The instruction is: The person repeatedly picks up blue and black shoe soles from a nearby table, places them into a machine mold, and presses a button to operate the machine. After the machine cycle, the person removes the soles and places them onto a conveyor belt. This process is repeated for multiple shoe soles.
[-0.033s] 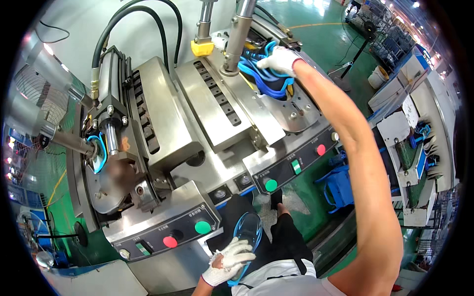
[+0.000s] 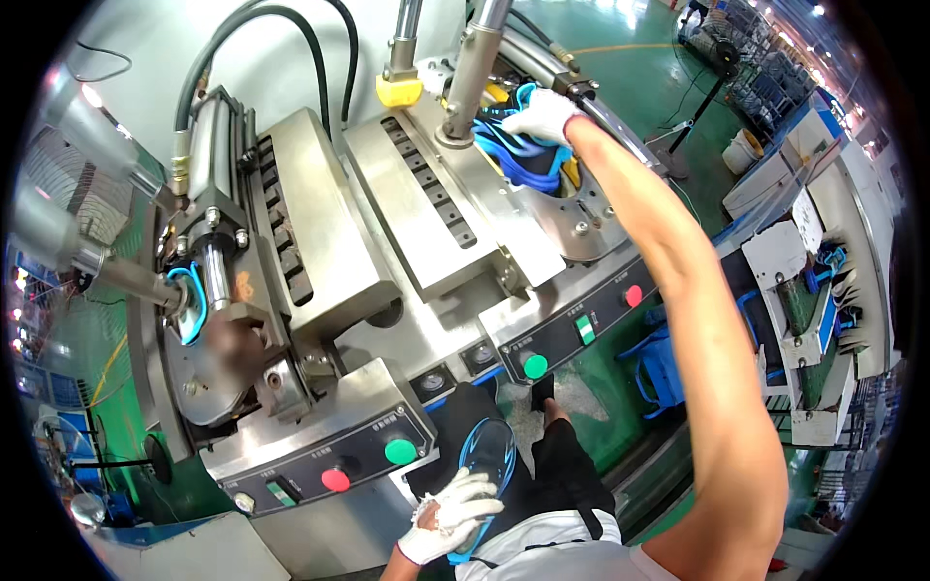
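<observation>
Two gloved hands, each grasping a shoe, at a metal machine.
The right hand (image 2: 544, 116), upper right of centre, has its fingers closed over a blue shoe (image 2: 523, 163) sitting on the metal machine (image 2: 334, 213); its fingertips are partly hidden. The left hand (image 2: 453, 518), at the lower centre, curls its fingers across a dark shoe (image 2: 492, 447) with bright blue edges, in front of the person's dark trousers. Just left of the blue shoe stands a thick metal post (image 2: 477, 82), with a yellow block (image 2: 399, 93) beside it. Below centre are a green button (image 2: 535, 366) and, farther right, a red button (image 2: 634, 295). Black hoses (image 2: 312, 73) arch at upper left; a blue stool (image 2: 661, 373) stands right of centre, and a fan (image 2: 725, 58) at upper right.
</observation>
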The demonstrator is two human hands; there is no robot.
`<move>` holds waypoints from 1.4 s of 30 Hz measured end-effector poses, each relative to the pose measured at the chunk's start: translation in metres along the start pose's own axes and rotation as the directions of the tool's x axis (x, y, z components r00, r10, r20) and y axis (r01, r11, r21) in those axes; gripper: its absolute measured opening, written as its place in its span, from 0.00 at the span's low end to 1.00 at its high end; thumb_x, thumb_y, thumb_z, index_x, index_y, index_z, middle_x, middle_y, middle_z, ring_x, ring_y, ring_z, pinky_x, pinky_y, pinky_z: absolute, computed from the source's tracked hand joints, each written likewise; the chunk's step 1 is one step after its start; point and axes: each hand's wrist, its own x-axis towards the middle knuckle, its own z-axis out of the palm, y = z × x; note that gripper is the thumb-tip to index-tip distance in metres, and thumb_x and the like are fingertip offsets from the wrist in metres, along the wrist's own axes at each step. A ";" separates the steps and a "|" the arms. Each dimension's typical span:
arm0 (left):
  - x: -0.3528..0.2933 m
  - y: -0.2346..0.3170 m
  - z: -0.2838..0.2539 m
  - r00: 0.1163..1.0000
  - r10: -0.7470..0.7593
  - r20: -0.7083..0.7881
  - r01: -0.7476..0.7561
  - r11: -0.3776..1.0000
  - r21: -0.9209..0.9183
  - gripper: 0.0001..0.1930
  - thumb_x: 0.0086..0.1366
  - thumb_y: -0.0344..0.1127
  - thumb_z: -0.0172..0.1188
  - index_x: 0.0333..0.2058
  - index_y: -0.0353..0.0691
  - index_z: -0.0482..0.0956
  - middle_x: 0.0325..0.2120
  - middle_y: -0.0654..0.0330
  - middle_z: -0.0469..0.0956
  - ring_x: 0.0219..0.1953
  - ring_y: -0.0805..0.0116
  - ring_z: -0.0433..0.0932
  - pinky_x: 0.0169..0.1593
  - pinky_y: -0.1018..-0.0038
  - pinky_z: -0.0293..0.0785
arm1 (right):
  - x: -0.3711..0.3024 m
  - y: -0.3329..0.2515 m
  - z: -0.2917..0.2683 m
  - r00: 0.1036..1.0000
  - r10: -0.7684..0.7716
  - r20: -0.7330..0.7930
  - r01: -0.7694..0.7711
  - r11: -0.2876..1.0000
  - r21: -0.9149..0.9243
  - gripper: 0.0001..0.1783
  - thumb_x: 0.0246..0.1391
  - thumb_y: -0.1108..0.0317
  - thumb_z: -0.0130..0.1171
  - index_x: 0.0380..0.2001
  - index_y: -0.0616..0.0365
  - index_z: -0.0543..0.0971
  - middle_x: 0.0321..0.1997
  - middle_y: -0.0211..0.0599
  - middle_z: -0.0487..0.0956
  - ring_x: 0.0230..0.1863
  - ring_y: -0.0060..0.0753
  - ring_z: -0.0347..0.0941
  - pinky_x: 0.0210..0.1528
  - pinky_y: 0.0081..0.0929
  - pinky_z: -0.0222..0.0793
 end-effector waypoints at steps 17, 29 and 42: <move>0.005 -0.009 0.012 0.996 -0.082 0.019 0.081 0.996 0.038 0.17 0.60 0.34 0.66 0.50 0.47 0.87 0.56 0.54 0.81 0.67 0.45 0.73 0.76 0.43 0.58 | -0.037 -0.003 0.012 0.997 -0.044 0.068 0.047 0.998 -0.036 0.59 0.56 0.26 0.57 0.71 0.71 0.66 0.71 0.65 0.73 0.71 0.58 0.72 0.72 0.43 0.67; 0.006 0.007 0.040 0.992 -0.055 -0.112 0.064 0.995 0.081 0.16 0.61 0.28 0.66 0.49 0.40 0.86 0.56 0.52 0.82 0.67 0.48 0.74 0.77 0.50 0.58 | -0.355 -0.038 0.193 0.873 -0.485 0.049 0.487 0.866 -0.111 0.53 0.62 0.40 0.61 0.79 0.60 0.56 0.83 0.57 0.53 0.84 0.64 0.44 0.85 0.53 0.35; 0.137 0.107 0.154 0.898 0.263 -0.352 -0.200 0.958 0.204 0.14 0.61 0.23 0.68 0.46 0.38 0.86 0.50 0.51 0.85 0.58 0.51 0.81 0.70 0.57 0.69 | -0.686 0.045 0.125 0.988 0.129 0.088 -0.153 0.689 0.708 0.73 0.43 0.45 0.80 0.80 0.67 0.46 0.84 0.63 0.48 0.85 0.60 0.44 0.84 0.45 0.43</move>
